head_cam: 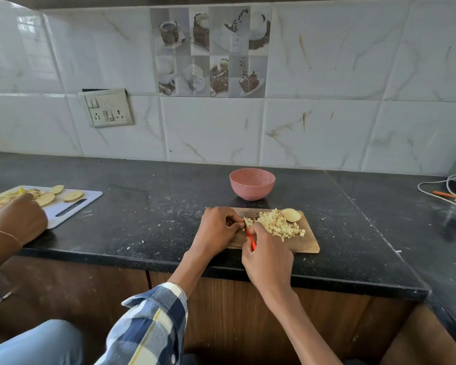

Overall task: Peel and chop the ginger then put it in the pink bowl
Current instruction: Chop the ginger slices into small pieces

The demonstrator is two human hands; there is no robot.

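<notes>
Ginger (279,224) lies chopped in a heap on the wooden board (309,246), an uncut piece (291,215) beside it. Left hand (217,227) curls its fingers over small bits at the heap's edge. Right hand (266,255) grips a red-handled knife (250,239). Pink bowl (252,183) stands just behind the board on the black counter (148,206).

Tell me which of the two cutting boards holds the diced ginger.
The wooden board before the pink bowl holds the diced ginger; the white board at left carries slices.
</notes>
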